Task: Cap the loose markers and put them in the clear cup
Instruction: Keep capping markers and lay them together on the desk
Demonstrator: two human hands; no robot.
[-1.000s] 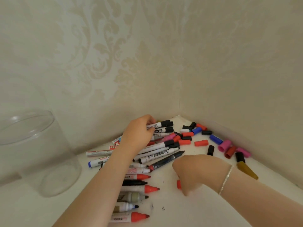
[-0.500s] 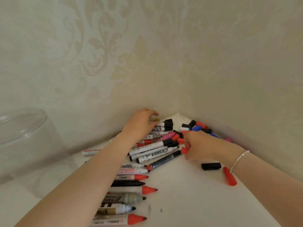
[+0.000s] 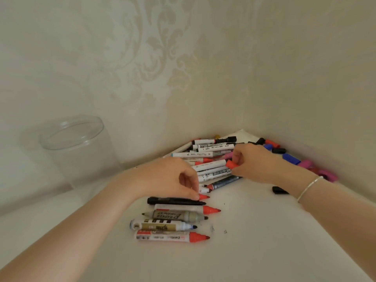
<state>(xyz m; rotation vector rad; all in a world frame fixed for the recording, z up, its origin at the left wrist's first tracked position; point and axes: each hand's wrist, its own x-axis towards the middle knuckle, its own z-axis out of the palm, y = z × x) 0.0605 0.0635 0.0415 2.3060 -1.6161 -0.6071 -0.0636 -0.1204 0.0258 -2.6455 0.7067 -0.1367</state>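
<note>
A pile of uncapped markers point(image 3: 211, 157) lies in the corner of a white table, with a row of loose markers point(image 3: 175, 216) running toward me. My left hand point(image 3: 171, 178) curls over a red-tipped marker point(image 3: 203, 197) in that row, its fingertips pinching the marker near the tip. My right hand point(image 3: 256, 161) pinches a red cap point(image 3: 231, 164) above the pile. The clear cup point(image 3: 77, 147) stands empty at the left by the wall.
Loose caps in blue point(image 3: 291, 158), pink point(image 3: 325, 176), red and black lie along the right wall. One black cap point(image 3: 279, 190) sits beside my right wrist. Two papered walls close the corner. The white table point(image 3: 254, 251) stretches toward me.
My left hand drew back from the far pile to the red-tipped marker in the near row. My right hand kept the red cap and shifted slightly toward the pile.
</note>
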